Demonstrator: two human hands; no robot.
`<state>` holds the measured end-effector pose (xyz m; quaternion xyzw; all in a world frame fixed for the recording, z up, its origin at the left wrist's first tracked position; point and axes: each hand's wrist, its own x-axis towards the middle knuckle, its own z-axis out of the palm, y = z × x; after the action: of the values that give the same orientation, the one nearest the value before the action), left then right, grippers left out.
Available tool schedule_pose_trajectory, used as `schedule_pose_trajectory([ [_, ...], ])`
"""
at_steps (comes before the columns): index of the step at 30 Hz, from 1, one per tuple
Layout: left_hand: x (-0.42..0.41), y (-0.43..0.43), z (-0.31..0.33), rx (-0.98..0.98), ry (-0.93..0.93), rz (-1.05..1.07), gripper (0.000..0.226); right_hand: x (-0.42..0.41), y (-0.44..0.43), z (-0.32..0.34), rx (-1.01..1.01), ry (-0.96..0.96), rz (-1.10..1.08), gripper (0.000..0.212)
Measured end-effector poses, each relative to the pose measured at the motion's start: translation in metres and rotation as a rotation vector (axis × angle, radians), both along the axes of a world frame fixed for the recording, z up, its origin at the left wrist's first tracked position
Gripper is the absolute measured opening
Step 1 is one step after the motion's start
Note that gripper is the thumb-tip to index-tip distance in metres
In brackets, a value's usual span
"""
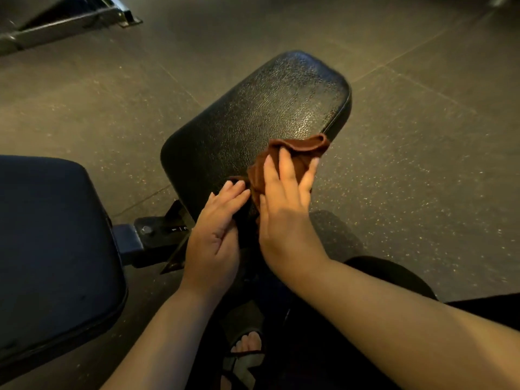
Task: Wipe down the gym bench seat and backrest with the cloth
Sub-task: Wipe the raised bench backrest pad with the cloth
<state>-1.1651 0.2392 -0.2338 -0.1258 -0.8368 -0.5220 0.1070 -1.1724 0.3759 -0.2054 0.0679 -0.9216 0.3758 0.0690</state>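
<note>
Head view: right hand (284, 209), fingers straight, presses cloth (298, 149) at right edge of black pad (253, 108); left hand (216, 229), fingers straight, touches it. Likely mid-wipe; next: sweep far end.

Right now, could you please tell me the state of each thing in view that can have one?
textured pad: glossy, mostly uncovered.
smooth pad: uncovered, untouched.
cloth: bunched, lying on the textured pad's near edge.
right hand: fingers straight, pressing the cloth.
left hand: fingers straight, touching the cloth's near end.
</note>
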Motion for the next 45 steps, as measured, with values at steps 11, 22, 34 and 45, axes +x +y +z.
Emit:
schedule_pose_trajectory([
  [11,-0.011,0.045,0.042,0.033,0.144,0.024,0.049,0.002,0.009,0.032,-0.438,-0.092,-0.068,0.063],
  [22,-0.094,0.105,0.06,-0.796,0.267,-0.042,0.064,-0.044,0.05,0.046,-0.709,0.048,-0.449,0.058],
  [34,-0.065,0.093,0.045,-0.858,0.393,-0.022,0.065,-0.071,0.085,0.061,-0.95,-0.189,-0.572,0.049],
  [45,-0.143,0.15,0.095,-0.798,0.43,-0.104,0.043,-0.072,0.087,0.071,-1.101,-0.149,-0.56,0.054],
])
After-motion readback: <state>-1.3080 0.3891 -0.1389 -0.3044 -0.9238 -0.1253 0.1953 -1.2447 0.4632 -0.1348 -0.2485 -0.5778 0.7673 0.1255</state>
